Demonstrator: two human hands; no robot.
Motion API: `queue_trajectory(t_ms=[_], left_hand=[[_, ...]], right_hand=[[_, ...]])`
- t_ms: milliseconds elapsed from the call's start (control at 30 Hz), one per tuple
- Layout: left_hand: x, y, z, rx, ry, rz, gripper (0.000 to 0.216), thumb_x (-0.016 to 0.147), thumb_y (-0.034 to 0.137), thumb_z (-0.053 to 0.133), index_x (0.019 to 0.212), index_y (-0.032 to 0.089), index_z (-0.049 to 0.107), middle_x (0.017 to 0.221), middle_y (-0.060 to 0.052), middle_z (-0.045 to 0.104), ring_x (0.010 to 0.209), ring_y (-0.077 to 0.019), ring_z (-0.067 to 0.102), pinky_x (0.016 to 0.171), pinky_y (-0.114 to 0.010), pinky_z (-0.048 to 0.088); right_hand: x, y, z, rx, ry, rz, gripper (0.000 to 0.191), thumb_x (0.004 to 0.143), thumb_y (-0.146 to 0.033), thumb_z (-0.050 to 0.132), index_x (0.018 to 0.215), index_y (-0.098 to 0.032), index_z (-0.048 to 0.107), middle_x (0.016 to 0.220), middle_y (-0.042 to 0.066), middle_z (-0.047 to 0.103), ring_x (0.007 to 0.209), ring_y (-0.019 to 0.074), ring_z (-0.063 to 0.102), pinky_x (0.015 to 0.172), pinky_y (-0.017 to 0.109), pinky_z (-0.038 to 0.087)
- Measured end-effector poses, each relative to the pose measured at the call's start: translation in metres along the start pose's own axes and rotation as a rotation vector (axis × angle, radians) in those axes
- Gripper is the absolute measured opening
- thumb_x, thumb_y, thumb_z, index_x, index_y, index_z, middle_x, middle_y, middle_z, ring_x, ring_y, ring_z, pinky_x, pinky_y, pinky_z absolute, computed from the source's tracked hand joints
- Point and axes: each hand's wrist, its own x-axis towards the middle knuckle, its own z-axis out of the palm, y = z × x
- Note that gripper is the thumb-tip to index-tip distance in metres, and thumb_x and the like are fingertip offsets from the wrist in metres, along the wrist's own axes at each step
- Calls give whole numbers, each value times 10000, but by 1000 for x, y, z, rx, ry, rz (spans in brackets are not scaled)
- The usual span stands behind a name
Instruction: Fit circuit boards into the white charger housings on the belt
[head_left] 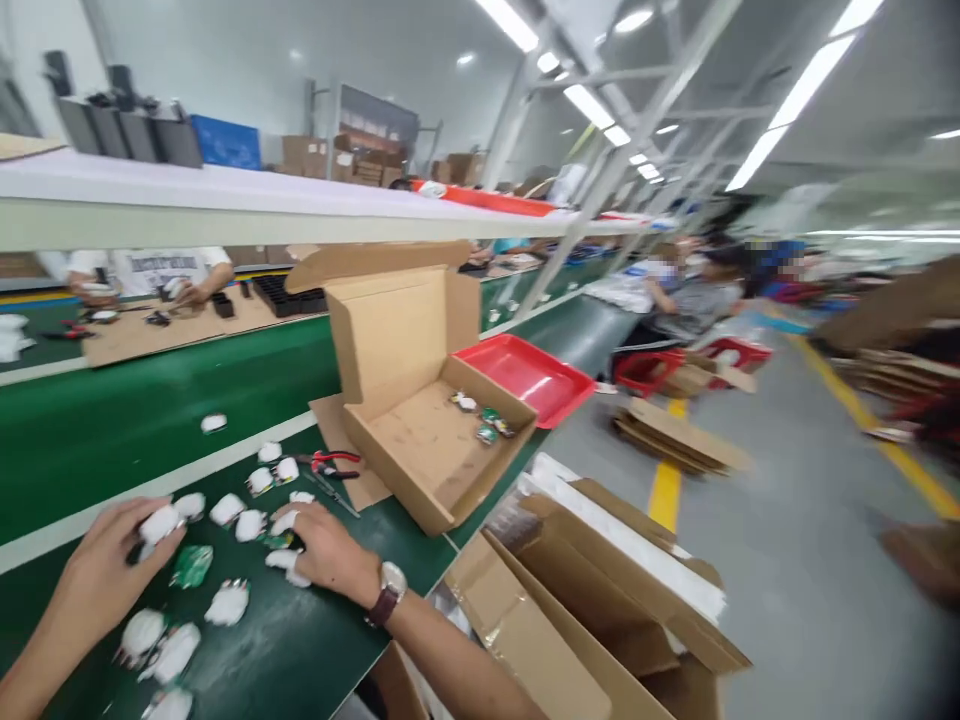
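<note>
My left hand pinches a small white-topped part between thumb and fingers, raised over the green work surface. My right hand, wearing white finger cots and a wristwatch, curls round a small green circuit board; its fingers partly hide the piece. Between the hands lie white-topped parts and a bare green board. More white parts are nearest my left forearm. Beyond my right hand rest red-handled pliers and metal tweezers.
An open cardboard box holds several small boards, and a red tray stands behind it. Cardboard cartons fill the lower right beside the table. A green conveyor belt runs behind, with another person's hands across it.
</note>
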Motion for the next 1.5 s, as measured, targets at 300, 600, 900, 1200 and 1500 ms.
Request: queue_trajectory(t_ms=[300, 600, 900, 1200, 1500], left_hand=[[-21, -43, -30, 168, -69, -48, 575, 909, 689, 596, 1174, 197, 730, 1173, -122, 742, 1079, -322, 695, 990, -468, 568], [42, -1, -19, 146, -226, 151, 515, 1014, 542, 570, 1385, 187, 617, 1352, -142, 657, 1294, -324, 589, 1121, -518, 480], [153, 18, 85, 199, -443, 213, 634, 947, 408, 681, 1514, 172, 522, 1655, -219, 391, 1518, -450, 368, 1197, -609, 362], [202, 46, 140, 148, -358, 170, 362, 964, 183, 576, 1320, 143, 625, 1342, -205, 608, 1317, -365, 521, 1126, -547, 408], [90, 58, 25, 11, -225, 202, 426, 916, 216, 633, 1338, 201, 573, 1210, -82, 634, 1105, -240, 627, 1002, -377, 533]], right_hand=[[-1, -30, -13, -104, -104, -118, 229, 985, -302, 700, 1189, -201, 682, 1379, 113, 654, 1288, 298, 566, 1121, 505, 456], [16, -61, 25, -271, -297, -325, 126, 915, -262, 730, 991, -170, 688, 1133, 127, 697, 1074, 295, 598, 1082, 524, 459], [-26, -46, -24, -109, 10, -128, 314, 1020, -252, 625, 1330, -229, 581, 1352, 129, 654, 1222, 293, 607, 1039, 505, 523], [-72, -29, -11, -191, -8, 78, 486, 979, -192, 648, 1442, -269, 520, 1342, 138, 633, 1156, 317, 647, 975, 526, 587], [-49, -25, -26, -123, -32, 71, 165, 1024, -227, 532, 1159, -223, 627, 1095, 109, 708, 957, 278, 667, 895, 475, 567]])
